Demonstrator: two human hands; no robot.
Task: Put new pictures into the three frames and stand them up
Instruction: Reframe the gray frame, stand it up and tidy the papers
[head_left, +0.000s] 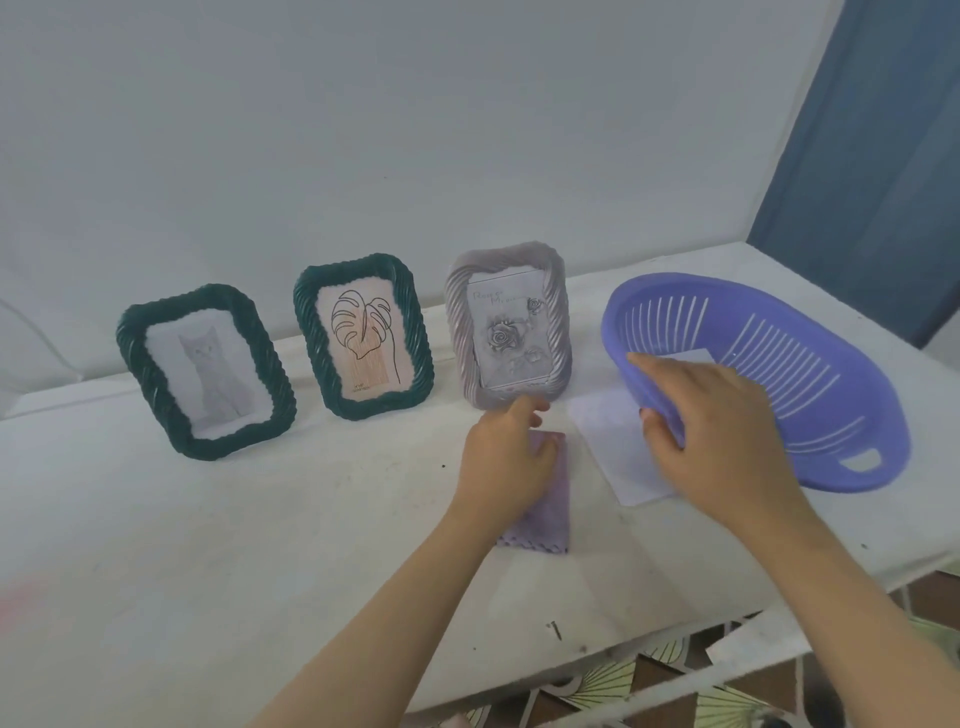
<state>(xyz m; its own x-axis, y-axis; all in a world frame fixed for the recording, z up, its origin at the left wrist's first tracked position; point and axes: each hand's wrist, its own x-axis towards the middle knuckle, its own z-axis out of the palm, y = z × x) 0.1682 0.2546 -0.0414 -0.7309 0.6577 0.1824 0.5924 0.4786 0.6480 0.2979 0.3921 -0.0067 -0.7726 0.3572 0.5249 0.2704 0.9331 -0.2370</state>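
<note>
Right hand is clamped on the near rim of the purple basket out at two o'clock, fingers over the edge and thumb beneath, and the basket is tipped up on its side. One container, then, and inside it I see just one white sheet past my fingertips. A second white sheet lies flat on the table, partly under that hand and the basket. Left hand is down on a single purple piece with a scalloped near edge, at twelve o'clock from me; I cannot tell whether it's gripping or only pressing. My hands are apart, the sheet between them. Now the frames: three, all standing upright in a row along the back. The green one with the cat is at ten o'clock, the green one with the leaf drawing at eleven, and the lilac one with the roses is just beyond my left fingertips. Two green, one lilac, each with a picture in it.
</note>
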